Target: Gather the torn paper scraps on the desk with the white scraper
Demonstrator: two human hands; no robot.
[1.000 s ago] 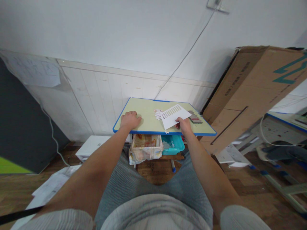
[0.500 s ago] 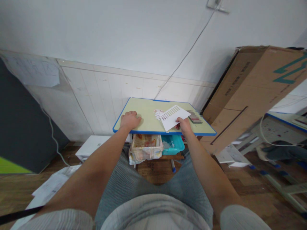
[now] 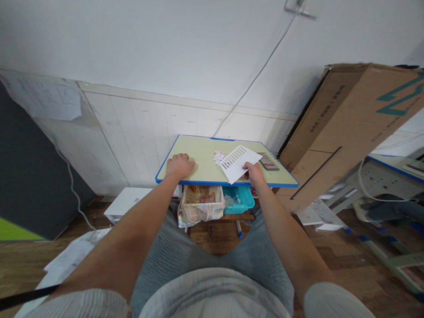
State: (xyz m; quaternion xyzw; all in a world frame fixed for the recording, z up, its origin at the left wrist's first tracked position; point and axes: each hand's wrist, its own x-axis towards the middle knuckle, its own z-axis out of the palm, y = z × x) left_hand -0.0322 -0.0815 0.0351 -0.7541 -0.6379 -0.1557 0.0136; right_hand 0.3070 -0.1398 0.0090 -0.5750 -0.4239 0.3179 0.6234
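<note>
My right hand [image 3: 254, 173] pinches the near right edge of a white card [image 3: 241, 164] with a row of slots cut in it. The thumb lies on top and the other fingers are mostly hidden underneath. Just left of the card is a small pile of pale pieces [image 3: 218, 157], partly covered by it. My left hand [image 3: 180, 166] rests palm down on the left part of the pale green table [image 3: 202, 152], fingers stretched out and nothing held. Behind my right hand lies a flat dark object [image 3: 269, 161], blurred out in part.
Under the tabletop sit a cloth-lined basket [image 3: 202, 212] and a turquoise plastic tray [image 3: 243, 205]. A tall cardboard box [image 3: 347, 128] leans at the right. A white box [image 3: 127, 201] stands on the floor at left. A cable [image 3: 258, 77] runs down the wall behind the table.
The card has turned slightly in my right hand, and its near corner has shifted a little toward me and right. My left hand has stayed in place.
</note>
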